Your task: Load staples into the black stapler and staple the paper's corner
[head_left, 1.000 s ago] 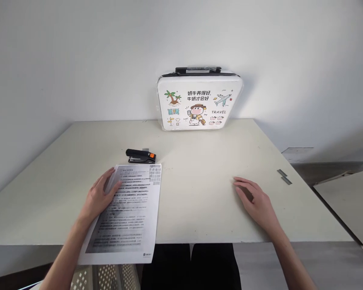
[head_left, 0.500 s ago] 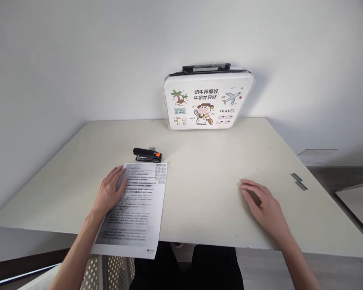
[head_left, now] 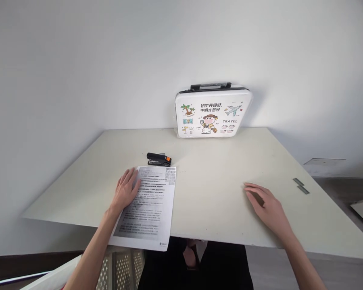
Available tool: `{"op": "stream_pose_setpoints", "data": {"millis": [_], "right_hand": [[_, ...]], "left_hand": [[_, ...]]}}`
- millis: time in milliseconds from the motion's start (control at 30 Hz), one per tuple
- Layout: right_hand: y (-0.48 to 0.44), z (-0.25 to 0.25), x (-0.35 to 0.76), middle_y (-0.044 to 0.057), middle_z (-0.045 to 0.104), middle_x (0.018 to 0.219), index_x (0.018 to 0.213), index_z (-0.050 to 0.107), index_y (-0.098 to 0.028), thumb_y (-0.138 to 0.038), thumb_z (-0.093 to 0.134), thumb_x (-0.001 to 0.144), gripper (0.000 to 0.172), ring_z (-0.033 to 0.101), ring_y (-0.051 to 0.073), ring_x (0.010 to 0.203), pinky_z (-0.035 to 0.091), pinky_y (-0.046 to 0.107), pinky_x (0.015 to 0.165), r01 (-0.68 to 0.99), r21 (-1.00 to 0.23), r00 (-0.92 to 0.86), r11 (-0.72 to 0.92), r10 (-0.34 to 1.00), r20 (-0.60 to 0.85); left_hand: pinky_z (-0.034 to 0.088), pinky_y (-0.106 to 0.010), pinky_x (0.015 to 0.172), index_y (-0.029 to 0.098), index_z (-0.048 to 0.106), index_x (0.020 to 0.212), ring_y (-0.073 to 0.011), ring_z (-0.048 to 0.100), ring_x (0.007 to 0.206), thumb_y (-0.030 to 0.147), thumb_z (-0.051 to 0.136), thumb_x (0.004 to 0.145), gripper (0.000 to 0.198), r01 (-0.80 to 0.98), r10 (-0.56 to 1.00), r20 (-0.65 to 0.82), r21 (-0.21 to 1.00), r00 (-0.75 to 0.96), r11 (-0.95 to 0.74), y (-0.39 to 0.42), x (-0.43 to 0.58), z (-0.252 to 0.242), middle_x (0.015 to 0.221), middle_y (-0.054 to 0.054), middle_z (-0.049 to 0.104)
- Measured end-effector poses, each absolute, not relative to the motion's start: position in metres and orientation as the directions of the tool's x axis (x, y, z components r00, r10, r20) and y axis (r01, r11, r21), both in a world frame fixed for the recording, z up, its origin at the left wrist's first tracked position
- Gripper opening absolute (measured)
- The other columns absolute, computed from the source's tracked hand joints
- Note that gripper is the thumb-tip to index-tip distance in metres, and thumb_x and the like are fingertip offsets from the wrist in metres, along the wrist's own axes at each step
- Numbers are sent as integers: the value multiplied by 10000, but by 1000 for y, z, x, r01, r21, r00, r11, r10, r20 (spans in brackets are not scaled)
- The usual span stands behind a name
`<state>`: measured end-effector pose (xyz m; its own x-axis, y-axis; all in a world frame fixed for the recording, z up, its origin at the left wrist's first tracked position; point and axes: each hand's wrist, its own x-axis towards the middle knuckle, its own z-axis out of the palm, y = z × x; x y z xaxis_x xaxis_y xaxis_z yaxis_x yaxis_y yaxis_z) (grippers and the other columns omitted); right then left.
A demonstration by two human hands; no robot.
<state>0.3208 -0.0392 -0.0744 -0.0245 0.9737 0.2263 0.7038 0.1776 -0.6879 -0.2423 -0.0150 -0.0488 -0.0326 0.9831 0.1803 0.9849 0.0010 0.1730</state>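
My left hand (head_left: 126,191) lies flat with fingers stretched on the upper left part of a printed sheet of paper (head_left: 149,207), which hangs a little over the front edge of the pale table (head_left: 218,173). A black stapler with an orange end (head_left: 159,159) sits just beyond the sheet's top edge, a short way from my fingertips. My right hand (head_left: 268,207) rests on the bare table top to the right, fingers loosely extended, holding nothing.
A white case with cartoon pictures and a black handle (head_left: 213,112) stands upright against the wall at the table's back. Two small grey strips (head_left: 301,186) lie near the table's right edge. A white perforated panel (head_left: 121,268) shows below the front edge.
The view has pulled back and tilted up, so table and case appear smaller and farther. Both hands keep their places on the sheet and on the table.
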Motion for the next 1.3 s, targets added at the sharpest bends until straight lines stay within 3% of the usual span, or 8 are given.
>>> {"op": "stream_pose_setpoints", "data": {"millis": [533, 767, 967, 1300], "right_hand": [[-41, -74, 322, 68, 663, 1441, 1168, 730, -301, -525, 487, 1044, 354, 639, 297, 1280, 568, 315, 644, 680, -718, -14, 149, 982, 191], [-41, -75, 321, 70, 671, 1428, 1149, 731, -305, -529, 489, 1042, 346, 659, 298, 1255, 594, 338, 691, 692, -703, -20, 162, 979, 205], [-41, -79, 323, 60, 651, 1455, 1171, 728, -320, -546, 499, 1038, 348, 659, 295, 1245, 590, 315, 632, 688, -712, -21, 141, 984, 175], [-41, -78, 321, 69, 648, 1455, 1164, 731, -315, -535, 485, 1043, 352, 652, 296, 1251, 576, 316, 622, 690, -707, -21, 157, 980, 197]], "left_hand": [[290, -546, 1274, 170, 351, 1670, -343, 316, 1587, 555, 272, 1083, 707, 989, 979, 202, 146, -31, 1, -14, -246, -55, 1703, -118, 375], [295, -560, 1263, 276, 452, 1627, -343, 318, 1585, 533, 226, 1108, 622, 995, 975, 222, 93, 25, -46, -17, -247, -54, 1713, -85, 367], [321, -582, 1242, 275, 412, 1646, -357, 334, 1569, 533, 230, 1107, 625, 995, 978, 200, 74, 57, -73, -18, -248, -51, 1711, -103, 364], [382, -608, 1173, 223, 441, 1600, -384, 449, 1440, 538, 331, 1074, 623, 988, 966, 218, 38, 140, -152, -4, -252, -34, 1557, -173, 500]]}}
